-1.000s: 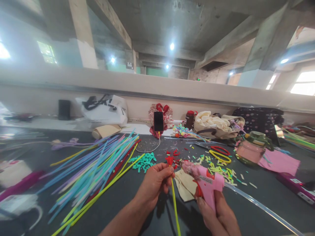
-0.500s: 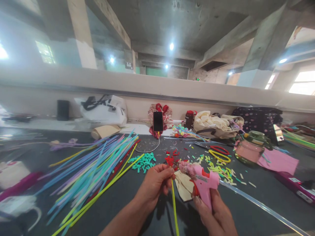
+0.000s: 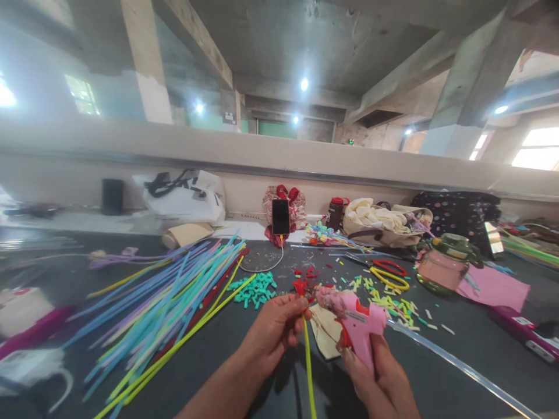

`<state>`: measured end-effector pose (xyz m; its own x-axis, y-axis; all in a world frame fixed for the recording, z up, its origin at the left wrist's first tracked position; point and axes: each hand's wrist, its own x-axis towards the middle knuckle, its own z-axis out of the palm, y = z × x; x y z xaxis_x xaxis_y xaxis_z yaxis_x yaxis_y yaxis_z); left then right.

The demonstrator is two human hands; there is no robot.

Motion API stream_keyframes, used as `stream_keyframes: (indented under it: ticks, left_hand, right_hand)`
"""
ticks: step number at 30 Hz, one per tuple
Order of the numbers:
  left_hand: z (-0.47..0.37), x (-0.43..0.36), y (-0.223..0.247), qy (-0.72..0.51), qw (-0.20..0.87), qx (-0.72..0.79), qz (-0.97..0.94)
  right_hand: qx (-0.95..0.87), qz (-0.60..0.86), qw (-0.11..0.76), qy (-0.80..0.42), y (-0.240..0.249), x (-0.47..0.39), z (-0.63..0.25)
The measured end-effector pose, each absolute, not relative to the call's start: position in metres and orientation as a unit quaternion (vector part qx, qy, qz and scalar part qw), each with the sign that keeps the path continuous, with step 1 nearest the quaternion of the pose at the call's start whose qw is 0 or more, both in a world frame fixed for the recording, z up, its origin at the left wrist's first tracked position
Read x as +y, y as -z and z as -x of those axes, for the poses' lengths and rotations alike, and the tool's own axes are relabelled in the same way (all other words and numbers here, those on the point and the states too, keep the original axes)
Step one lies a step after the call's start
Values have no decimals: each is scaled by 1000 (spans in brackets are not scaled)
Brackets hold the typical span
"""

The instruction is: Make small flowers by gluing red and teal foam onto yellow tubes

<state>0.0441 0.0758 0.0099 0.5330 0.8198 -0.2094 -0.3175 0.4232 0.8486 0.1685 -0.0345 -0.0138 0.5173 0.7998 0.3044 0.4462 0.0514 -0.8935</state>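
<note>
Head view, clock-face bearings taken from the red flower, near mid-frame above the counter. Flower sits atop a yellow stem running down toward 6 o'clock. Left hand: thumb and forefinger pinched on the stem just under the flower, other fingers curled. Right hand: fingers wrapped around the grip of the pink glue gun at 4 o'clock, nozzle at the flower; contact cannot be told, nor whether the trigger is pressed. Clear glue stick trails from its back. Handling, judged: flower and stem very light, fuzzy, bendable, not slippery; petals likely crush easily, so best held at the stem just below the head, as now. Gun rigid, heavier, probably hot at the nose; hold by the grip only. Containers: green jar at 3 o'clock, lidded, pink showing through the glass, contents or backdrop unclear. Cream bag at 2 o'clock, open, bunched pale cloth in it. Dark bottle at 1 o'clock, red cap on, inside not visible. White bag at 10 o'clock, contents hidden.
</note>
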Motion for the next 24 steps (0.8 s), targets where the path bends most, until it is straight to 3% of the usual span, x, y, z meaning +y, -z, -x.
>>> stream_keyframes:
  ticks: [8, 17, 24]
  left_hand:
    - [-43, 78, -11, -358, 782, 327, -392]
    - [-40, 77, -14, -317, 801, 316, -397]
    - [-34, 65, -20, -268, 827, 292, -399]
  right_hand:
    - [-468, 653, 566, -186, -4, -42, -186]
    - [-527, 726, 396, -196, 4, -29, -241]
    - [-579, 792, 188, -53, 6, -24, -250]
